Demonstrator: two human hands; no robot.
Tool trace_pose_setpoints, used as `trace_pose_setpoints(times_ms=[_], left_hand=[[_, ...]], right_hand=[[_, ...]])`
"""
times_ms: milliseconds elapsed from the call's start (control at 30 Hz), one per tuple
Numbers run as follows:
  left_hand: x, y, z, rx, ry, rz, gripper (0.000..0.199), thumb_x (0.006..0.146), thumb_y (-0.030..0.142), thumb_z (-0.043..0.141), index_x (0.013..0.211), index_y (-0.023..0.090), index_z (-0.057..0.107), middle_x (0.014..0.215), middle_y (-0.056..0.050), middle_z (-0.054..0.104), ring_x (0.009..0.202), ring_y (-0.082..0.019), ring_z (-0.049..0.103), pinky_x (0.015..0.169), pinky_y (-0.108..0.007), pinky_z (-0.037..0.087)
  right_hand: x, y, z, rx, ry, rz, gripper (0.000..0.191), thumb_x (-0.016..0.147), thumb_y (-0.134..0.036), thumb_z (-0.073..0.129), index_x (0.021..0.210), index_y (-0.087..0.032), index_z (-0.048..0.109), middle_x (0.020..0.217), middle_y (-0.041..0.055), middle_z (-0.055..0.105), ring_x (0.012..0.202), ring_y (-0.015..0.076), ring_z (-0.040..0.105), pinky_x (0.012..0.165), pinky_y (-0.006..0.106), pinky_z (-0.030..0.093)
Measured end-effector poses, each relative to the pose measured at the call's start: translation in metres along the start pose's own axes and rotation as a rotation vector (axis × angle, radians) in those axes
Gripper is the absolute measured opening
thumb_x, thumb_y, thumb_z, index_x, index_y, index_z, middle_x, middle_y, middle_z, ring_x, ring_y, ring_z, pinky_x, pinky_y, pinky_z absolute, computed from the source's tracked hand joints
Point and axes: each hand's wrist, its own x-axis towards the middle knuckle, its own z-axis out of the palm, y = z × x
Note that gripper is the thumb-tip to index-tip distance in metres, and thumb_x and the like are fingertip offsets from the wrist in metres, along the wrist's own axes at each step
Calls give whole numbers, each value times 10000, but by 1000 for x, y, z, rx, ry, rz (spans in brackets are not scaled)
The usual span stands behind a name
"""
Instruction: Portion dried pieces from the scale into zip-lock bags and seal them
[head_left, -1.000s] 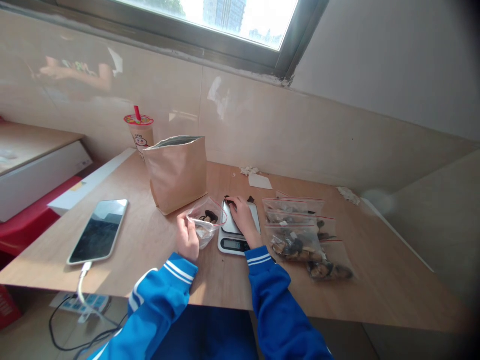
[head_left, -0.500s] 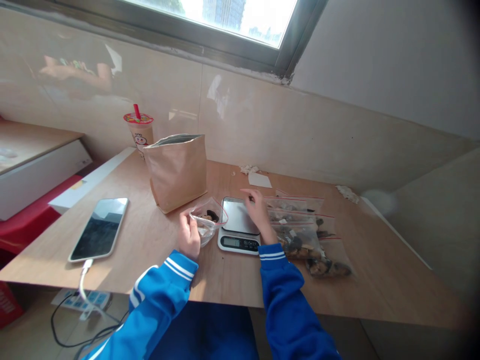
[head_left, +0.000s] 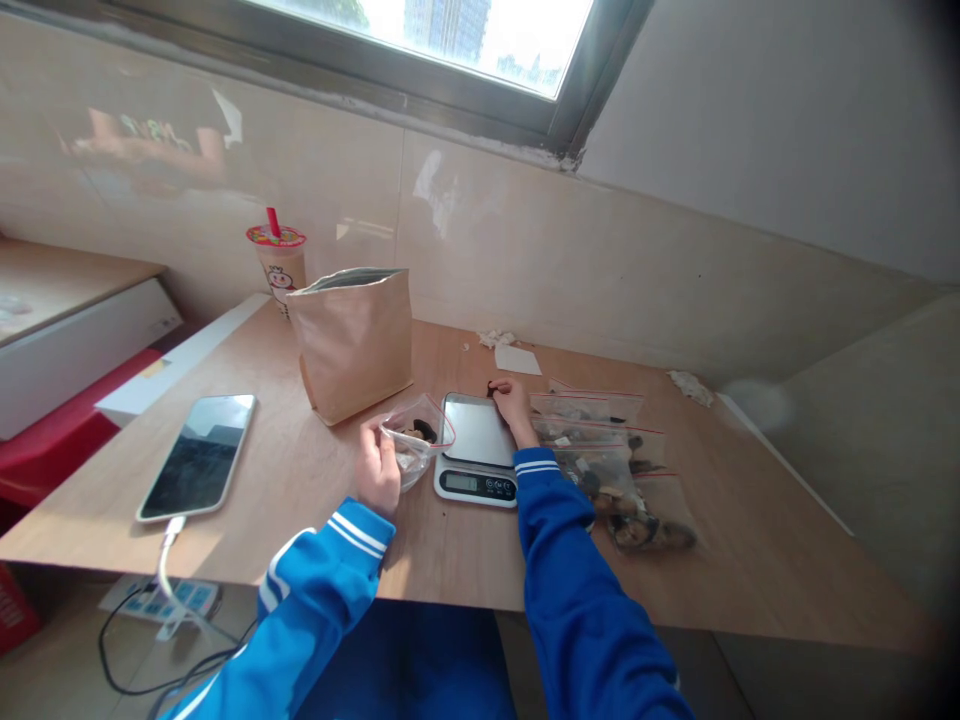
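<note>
Mushrooms [head_left: 422,431] lay in the bag [head_left: 412,474] your left hand [head_left: 377,473] gripped; your right hand [head_left: 514,406] pinched a dark piece [head_left: 491,389].

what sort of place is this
Probably a makeshift packing spot in a room: a scale, zip bags of dried pieces and an open paper bag share a wooden table.

The person is wearing bright blue sleeves, left [head_left: 319,590] and right [head_left: 589,600] — two white stripes are ringing each cuff, and white trim is marking the left sleeve's outer side. Blue trousers [head_left: 420,660] are showing below the table's [head_left: 457,565] near edge.
</note>
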Motion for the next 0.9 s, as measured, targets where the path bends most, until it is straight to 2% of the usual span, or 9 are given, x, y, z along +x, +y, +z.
trace_pose_setpoints(times_ms=[133,200,300,467,600,667,733,800,900], left_hand=[[-1,1,0,-26,-28,-5,267,931,335,407,1125,189,516,1130,-118,672,1041,-232,638,912,-406,490],[-1,1,0,-42,-37,7,278,933,335,406,1138,187,521,1157,-118,664,1068,-230,630,934,-402,482],[-1,2,0,-37,-26,21,284,928,337,419,1133,173,526,1155,-121,660,1063,-229,628,932,-393,481],[0,0,0,-65,15,5,305,933,376,422,1126,164,525,1138,-114,660,1060,-223,625,932,-380,479],[-3,2,0,-129,52,36,385,937,453,415,1155,152,516,1147,-127,654,1047,-233,634,930,-402,495],[-6,8,-1,-161,-9,125,396,943,447,409,1167,148,542,1217,-138,630,1109,-243,612,976,-420,479],[-9,15,-3,-190,-161,232,409,958,416,379,1219,156,559,1349,-139,560,1229,-257,546,1054,-438,429],[-12,20,-6,-210,-303,329,444,970,394,332,1292,171,542,1455,-124,466,1330,-268,456,1115,-452,370],[-17,22,-14,-157,-335,436,484,979,381,267,1336,185,530,1466,-111,455,1353,-268,426,1132,-462,343]], right_hand=[[-37,-46,-12,131,29,-139,165,773,-204,538,910,-184,628,924,63,704,829,171,647,792,303,517],[-59,-69,-19,261,-86,-278,244,779,-265,610,1014,-197,608,981,55,695,881,172,646,829,311,516],[-88,-90,-28,320,-193,-299,249,802,-323,627,1026,-214,616,1059,53,677,944,175,634,837,309,515],[-131,-80,-22,314,-146,-122,298,881,-465,520,992,-208,625,1084,89,658,920,195,628,780,321,531],[-171,-74,-2,429,-215,37,561,825,-511,614,1280,-209,483,1274,137,592,1022,222,640,855,364,543],[-186,-80,7,522,-286,22,767,771,-471,699,1406,-223,348,1374,143,530,1175,244,588,955,392,512],[-194,-90,12,606,-279,-30,866,752,-406,736,1453,-244,255,1444,136,468,1299,244,497,1048,411,454],[-196,-99,12,692,-202,-65,797,790,-352,702,1439,-257,251,1462,127,453,1341,221,455,1094,416,414],[-194,-104,4,818,-129,-45,471,849,-331,632,1270,-245,438,1366,112,566,1269,213,536,1068,421,444]])
